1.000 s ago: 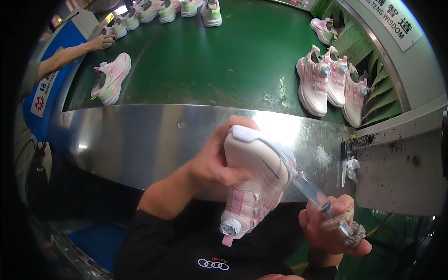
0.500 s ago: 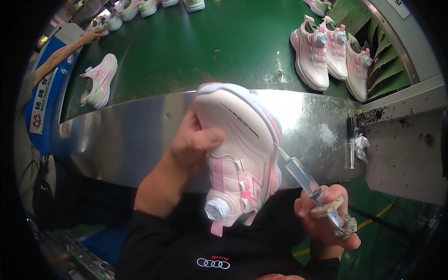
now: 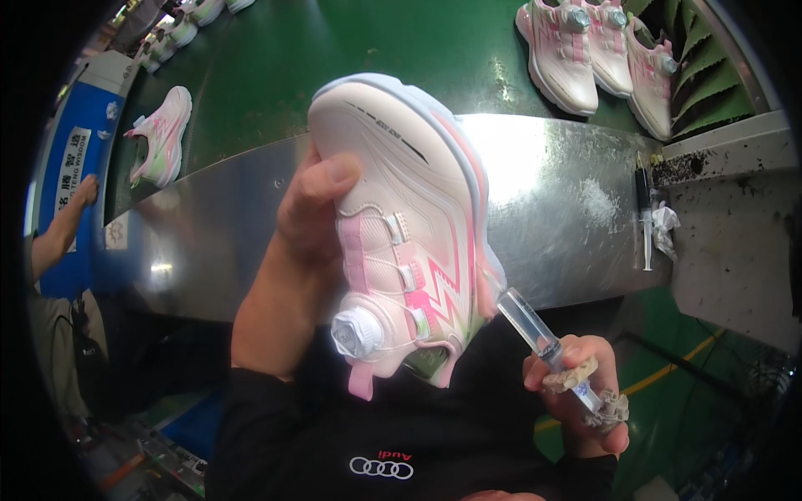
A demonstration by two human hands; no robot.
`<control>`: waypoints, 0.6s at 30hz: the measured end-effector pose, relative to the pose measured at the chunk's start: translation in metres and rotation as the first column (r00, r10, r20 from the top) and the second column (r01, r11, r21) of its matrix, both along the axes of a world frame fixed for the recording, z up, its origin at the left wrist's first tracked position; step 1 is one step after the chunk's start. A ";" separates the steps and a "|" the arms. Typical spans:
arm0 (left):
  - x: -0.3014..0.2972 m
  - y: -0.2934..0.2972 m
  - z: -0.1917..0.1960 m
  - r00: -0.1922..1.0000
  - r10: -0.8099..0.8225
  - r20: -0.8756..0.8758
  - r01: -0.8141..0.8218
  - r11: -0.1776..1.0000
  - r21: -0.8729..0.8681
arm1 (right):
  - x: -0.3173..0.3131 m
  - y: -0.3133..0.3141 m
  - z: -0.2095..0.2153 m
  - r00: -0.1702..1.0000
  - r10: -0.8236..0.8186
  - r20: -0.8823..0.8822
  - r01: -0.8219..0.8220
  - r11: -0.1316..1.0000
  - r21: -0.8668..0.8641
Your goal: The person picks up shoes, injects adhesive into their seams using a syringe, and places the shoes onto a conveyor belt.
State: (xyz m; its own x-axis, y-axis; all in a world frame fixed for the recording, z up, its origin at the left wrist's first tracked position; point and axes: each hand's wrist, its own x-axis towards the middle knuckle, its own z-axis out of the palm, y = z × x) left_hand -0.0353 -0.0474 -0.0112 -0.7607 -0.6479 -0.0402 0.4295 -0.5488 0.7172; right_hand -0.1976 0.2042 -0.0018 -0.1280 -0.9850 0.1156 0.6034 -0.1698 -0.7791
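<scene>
Shoe over near edge of steel ledge; toe away, slightly left; long axis slants near-right. Left hand grips shoe; right hand grips syringe. Green belt beyond ledge; green floor nearer.

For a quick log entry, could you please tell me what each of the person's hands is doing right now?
Left hand: closed, holding the pink-and-white shoe.
Right hand: closed, holding the clear syringe.

One pink-and-white sneaker centre, three matching sneakers upper right, one lone sneaker left; upper-left sneaker row uncountable; one clear plastic syringe, one black-barrelled syringe, one crumpled white wad.
</scene>
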 end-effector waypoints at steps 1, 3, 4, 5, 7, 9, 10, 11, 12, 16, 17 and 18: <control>0.000 -0.001 -0.002 1.000 -0.015 -0.011 0.015 1.000 0.017 | 0.000 0.002 -0.001 1.000 0.000 -0.012 0.000 1.000 -0.009; -0.002 -0.002 -0.002 0.999 -0.029 -0.033 0.030 0.999 0.020 | 0.001 0.006 -0.004 0.999 -0.003 -0.037 0.002 1.000 -0.025; -0.003 -0.004 0.000 0.998 -0.044 -0.037 0.044 0.999 -0.004 | 0.001 0.008 -0.006 0.999 0.015 -0.039 -0.016 0.999 -0.031; -0.003 -0.005 0.000 0.997 -0.059 -0.042 0.058 0.998 -0.028 | 0.000 0.010 -0.008 0.999 0.022 -0.037 -0.024 0.999 -0.032; -0.002 -0.007 -0.005 0.994 -0.075 -0.080 0.074 0.997 -0.015 | 0.000 0.014 -0.009 0.998 0.040 -0.040 -0.041 0.999 -0.030; -0.002 -0.009 -0.009 0.970 -0.137 -0.200 0.152 0.987 0.061 | 0.001 0.018 -0.011 0.998 0.047 -0.039 -0.048 0.999 -0.024; -0.003 -0.010 -0.011 0.971 -0.138 -0.196 0.153 0.986 0.064 | 0.002 0.020 -0.012 0.999 0.041 -0.034 -0.042 0.999 -0.025; -0.003 -0.010 -0.012 0.959 -0.156 -0.238 0.182 0.979 0.091 | 0.002 0.022 -0.014 0.999 0.038 -0.030 -0.038 0.999 -0.024; -0.004 -0.010 -0.013 0.952 -0.165 -0.256 0.198 0.974 0.107 | 0.002 0.023 -0.016 0.999 0.034 -0.023 -0.035 0.999 -0.023; -0.005 -0.015 -0.014 0.930 -0.207 -0.304 0.262 0.952 0.155 | -0.001 0.029 -0.022 0.997 0.029 -0.073 -0.033 0.998 -0.051; -0.005 -0.015 -0.014 0.933 -0.209 -0.294 0.269 0.946 0.180 | -0.001 0.031 -0.023 0.996 0.025 -0.091 -0.030 0.998 -0.055; -0.006 -0.016 -0.014 0.935 -0.212 -0.284 0.275 0.939 0.204 | 0.000 0.032 -0.024 0.996 0.022 -0.087 -0.027 0.998 -0.054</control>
